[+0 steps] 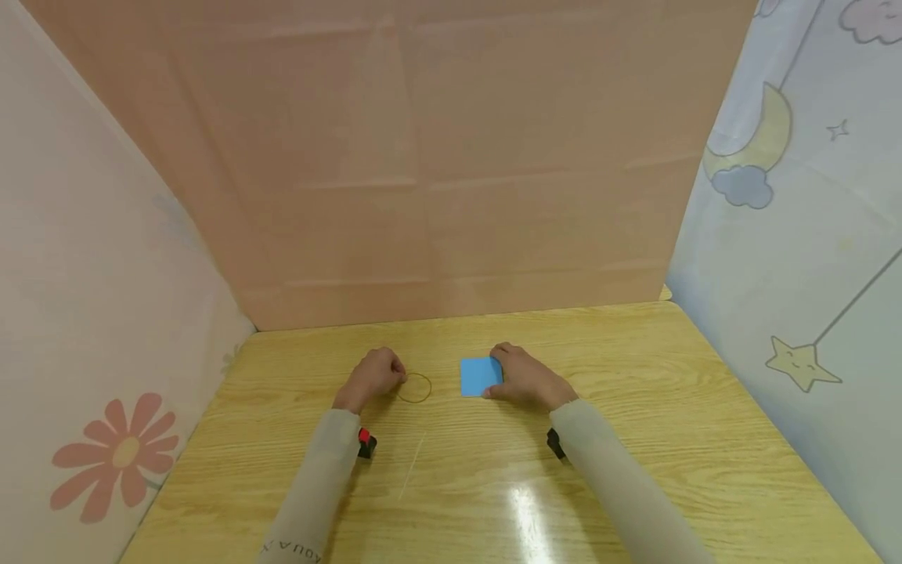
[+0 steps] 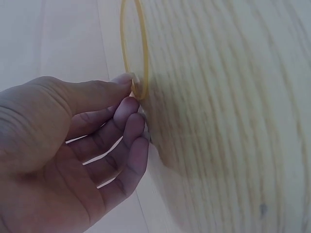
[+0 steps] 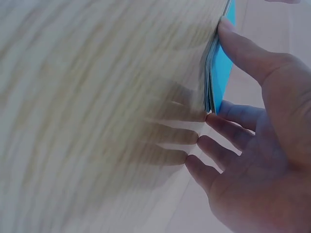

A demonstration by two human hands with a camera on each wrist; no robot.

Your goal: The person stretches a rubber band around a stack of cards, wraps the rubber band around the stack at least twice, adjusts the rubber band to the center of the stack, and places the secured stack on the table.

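In the head view, my left hand (image 1: 372,379) is at a thin yellow rubber band (image 1: 431,387) lying as a loop over the wooden table. The left wrist view shows the thumb and index finger pinching the lower end of the rubber band (image 2: 145,43), the other fingers loosely bent beside it. To the right of the band is a square blue stack of paper (image 1: 479,377). My right hand (image 1: 527,377) holds this stack by its edges, thumb on the near side and fingers on the far right. Several thin layers show along the edge of the paper stack (image 3: 214,80) in the right wrist view.
The wood-grain table (image 1: 634,439) meets a plain pinkish-brown cloth (image 1: 451,196) at the back. Patterned cloths hang at the left (image 1: 84,274) and right (image 1: 810,258). A pale streak and a bright light reflection show on the tabletop near the front.
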